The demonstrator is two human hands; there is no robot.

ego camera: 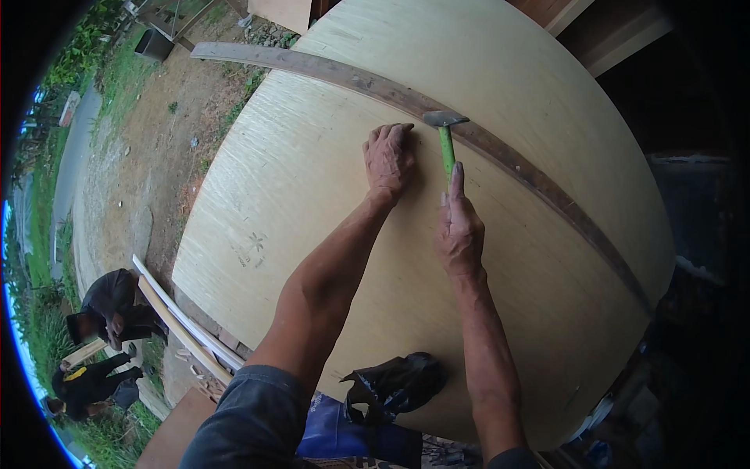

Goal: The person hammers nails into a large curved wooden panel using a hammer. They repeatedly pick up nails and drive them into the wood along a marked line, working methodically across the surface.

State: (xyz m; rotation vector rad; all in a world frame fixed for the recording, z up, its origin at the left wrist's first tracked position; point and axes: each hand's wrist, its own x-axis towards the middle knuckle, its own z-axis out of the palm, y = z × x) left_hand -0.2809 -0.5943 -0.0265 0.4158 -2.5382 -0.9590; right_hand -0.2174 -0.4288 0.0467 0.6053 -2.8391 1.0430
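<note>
A large plywood sheet [328,234] lies before me. A long wooden batten [515,161] crosses its far part, running from the upper left to the lower right. My right hand [460,234] grips the green handle of a hammer [446,138], the thumb laid along the handle. The metal head of the hammer is seen over the batten; whether they touch I cannot tell. My left hand [389,155] rests on the plywood just short of the batten, fingers bent; whether it pinches something small is hidden.
A black plastic bag [404,384] lies at the sheet's near edge, beside a blue bag [340,431]. At lower left, one person [111,311] crouches near long wooden strips [181,331]; another person [94,384] is beyond. A dark bucket [153,46] stands at upper left.
</note>
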